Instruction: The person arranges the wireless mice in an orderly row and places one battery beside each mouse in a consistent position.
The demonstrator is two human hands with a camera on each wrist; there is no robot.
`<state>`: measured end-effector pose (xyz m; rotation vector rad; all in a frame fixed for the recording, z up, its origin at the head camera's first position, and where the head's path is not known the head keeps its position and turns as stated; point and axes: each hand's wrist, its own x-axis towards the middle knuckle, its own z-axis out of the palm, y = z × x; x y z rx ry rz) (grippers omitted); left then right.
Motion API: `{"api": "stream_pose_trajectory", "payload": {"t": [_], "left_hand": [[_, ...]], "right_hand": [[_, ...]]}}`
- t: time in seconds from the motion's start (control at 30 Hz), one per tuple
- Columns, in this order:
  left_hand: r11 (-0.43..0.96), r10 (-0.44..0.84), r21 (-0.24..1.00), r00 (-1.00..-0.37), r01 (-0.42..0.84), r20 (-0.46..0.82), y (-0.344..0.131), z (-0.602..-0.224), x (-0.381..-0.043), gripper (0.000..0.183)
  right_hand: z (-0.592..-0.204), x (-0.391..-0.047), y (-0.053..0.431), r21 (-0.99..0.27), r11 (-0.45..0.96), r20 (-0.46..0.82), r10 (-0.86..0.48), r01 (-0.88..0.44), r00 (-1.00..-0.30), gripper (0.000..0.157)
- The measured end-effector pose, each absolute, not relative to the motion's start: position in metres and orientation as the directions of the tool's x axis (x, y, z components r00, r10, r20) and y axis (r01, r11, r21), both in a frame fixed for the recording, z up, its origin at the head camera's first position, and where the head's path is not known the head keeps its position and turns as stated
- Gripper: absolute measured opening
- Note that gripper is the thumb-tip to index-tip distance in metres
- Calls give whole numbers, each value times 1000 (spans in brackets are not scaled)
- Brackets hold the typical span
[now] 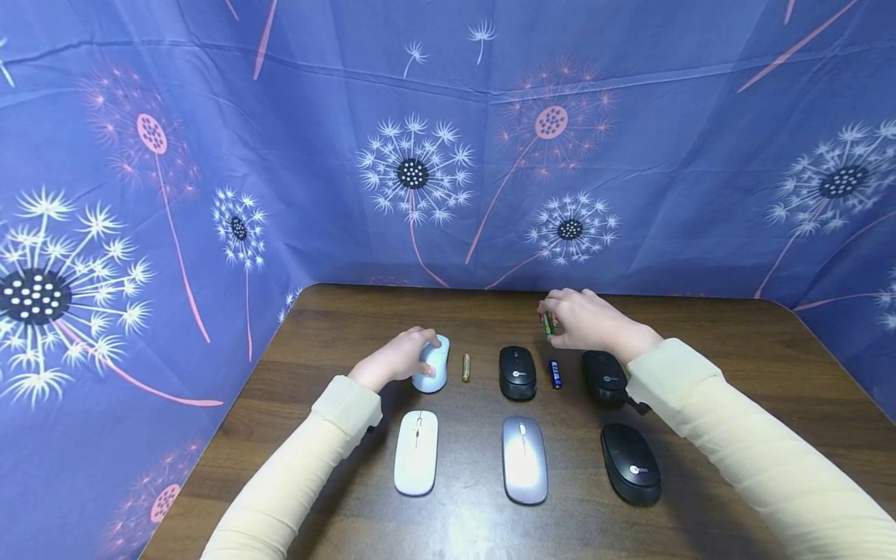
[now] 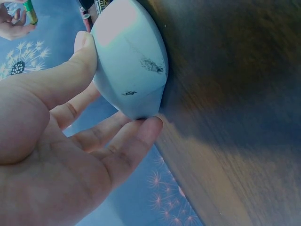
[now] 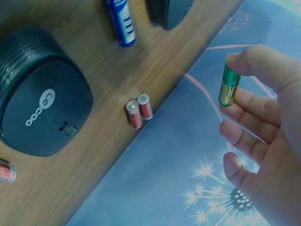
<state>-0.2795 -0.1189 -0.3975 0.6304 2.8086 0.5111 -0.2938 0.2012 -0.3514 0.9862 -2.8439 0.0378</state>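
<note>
My left hand (image 1: 397,359) grips a light blue computer mouse (image 1: 434,365) at the table's left side, thumb on one flank and fingers round the other. Dark scuffs show on this mouse (image 2: 130,61) in the left wrist view. Between thumb and fingertips, my right hand (image 1: 586,320) pinches a green and gold battery (image 3: 229,85), held above the far part of the table. Below it, two small red batteries (image 3: 133,114) stand side by side near the table's far edge. A blue battery (image 1: 555,375) lies between two black mice, and a gold battery (image 1: 466,368) lies right of the light blue mouse.
A black mouse (image 1: 518,373) is mid-table; another black mouse (image 1: 605,379) sits partly under the right forearm. In the near row are a white mouse (image 1: 416,453), a grey mouse (image 1: 525,460) and a black mouse (image 1: 631,464). A patterned blue cloth (image 1: 448,155) hangs behind the table.
</note>
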Motion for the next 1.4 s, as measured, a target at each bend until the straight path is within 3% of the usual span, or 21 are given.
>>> {"api": "stream_pose_trajectory", "payload": {"t": [0.9, 1.4], "left_hand": [[850, 439, 387, -887, 359, -142, -120, -400, -280, 48], [850, 430, 396, -892, 347, -141, -119, -400, -279, 48]], "right_hand": [[-330, -233, 168, -8, 772, 212, -620, -636, -755, 43], [-334, -195, 137, -104, 748, 255, -617, -656, -744, 45]]}}
